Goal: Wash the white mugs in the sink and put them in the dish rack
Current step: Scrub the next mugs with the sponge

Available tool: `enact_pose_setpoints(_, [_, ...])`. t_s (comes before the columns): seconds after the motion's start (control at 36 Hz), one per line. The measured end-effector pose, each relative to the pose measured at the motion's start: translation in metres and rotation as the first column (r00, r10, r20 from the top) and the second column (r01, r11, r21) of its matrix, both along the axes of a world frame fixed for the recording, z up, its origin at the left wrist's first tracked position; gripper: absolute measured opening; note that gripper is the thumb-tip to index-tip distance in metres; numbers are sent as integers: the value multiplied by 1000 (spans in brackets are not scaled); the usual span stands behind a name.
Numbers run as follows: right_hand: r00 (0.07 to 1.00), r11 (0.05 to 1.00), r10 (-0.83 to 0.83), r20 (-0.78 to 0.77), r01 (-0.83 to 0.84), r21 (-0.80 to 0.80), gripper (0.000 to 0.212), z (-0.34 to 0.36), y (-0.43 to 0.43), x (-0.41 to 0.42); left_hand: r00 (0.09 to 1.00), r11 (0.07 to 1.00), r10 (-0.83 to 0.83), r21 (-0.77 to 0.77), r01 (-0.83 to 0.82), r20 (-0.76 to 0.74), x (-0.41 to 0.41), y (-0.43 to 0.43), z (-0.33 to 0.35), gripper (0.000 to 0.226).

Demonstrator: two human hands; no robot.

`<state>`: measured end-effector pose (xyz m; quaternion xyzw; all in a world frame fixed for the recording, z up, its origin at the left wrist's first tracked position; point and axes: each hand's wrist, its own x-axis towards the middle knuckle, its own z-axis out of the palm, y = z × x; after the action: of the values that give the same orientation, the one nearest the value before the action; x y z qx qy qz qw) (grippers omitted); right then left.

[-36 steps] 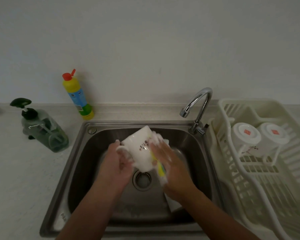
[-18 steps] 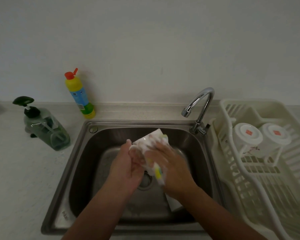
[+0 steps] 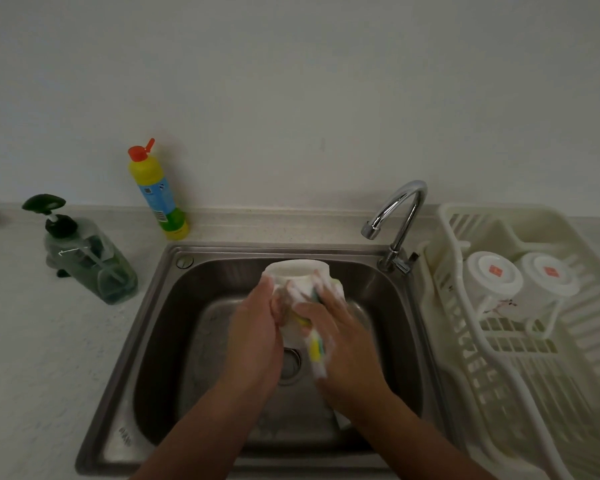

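We see a pale speckled counter (image 3: 32,341) running along a bare, off-white wall (image 3: 291,81), dimly lit. A steel sink (image 3: 160,306) is set into the counter, its drain (image 3: 290,365) partly hidden under the hands, and a curved chrome tap (image 3: 400,209) rises at its back right corner with the spout over the basin.

Above the middle of the basin we find the mug (image 3: 297,271), white and foamy, tilted with its mouth toward the wall. The left hand (image 3: 253,337) grips it from the left, fingers curled round its side. The right hand (image 3: 343,344) holds a yellow sponge (image 3: 315,351) wrapped against the mug's right side, thumb and fingers closed over it, suds on the fingertips.

On the counter left of the sink stands a green soap pump (image 3: 90,258). A yellow bottle (image 3: 158,195) with a red cap leans against the wall by the sink's back left corner.

Right of the sink sits a white plastic rack (image 3: 520,375), just beside the rim. In it two mugs (image 3: 492,278) lie side by side, touching, bases toward us.
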<state>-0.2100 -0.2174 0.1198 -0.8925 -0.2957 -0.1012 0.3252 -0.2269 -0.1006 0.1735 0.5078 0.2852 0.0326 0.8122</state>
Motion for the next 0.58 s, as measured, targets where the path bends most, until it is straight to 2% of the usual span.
enact_pose_setpoints(0.08, [1000, 993, -14, -10, 16, 115, 49, 1, 5, 0, 999, 977, -47, 209, 44, 9, -4, -2, -4, 38])
enact_pose_setpoints(0.17, [1000, 975, -8, 5, 7, 224, 31, 9, 9, 9, 994, 943, -101, 323, 81, 44, -4, -6, -7, 38])
enact_pose_setpoints(0.25, [1000, 966, 28, -5, -26, 259, 36, 20, 10, 17, 994, 903, -105, 422, 80, 37, -4, -3, -8, 39])
enact_pose_setpoints(0.31, [998, 973, 57, 22, -60, 224, 39, 19, 5, 17, 990, 873, -136, 478, 96, 49, -3, 3, -12, 39])
enact_pose_setpoints(0.44, [995, 992, 95, 22, -97, 83, 49, 11, -3, 14, 982, 883, -182, 448, 138, 56, -2, 12, -15, 42])
enact_pose_setpoints(0.53, [998, 990, -3, -56, 11, 140, 38, 21, 2, 23, 982, 887, -191, 427, 173, -2, -3, 5, -11, 43])
enact_pose_setpoints(0.58, [981, 955, -108, -163, 148, 257, 22, 30, 3, 35, 993, 965, -116, 232, 119, -25, 0, 2, -9, 43])
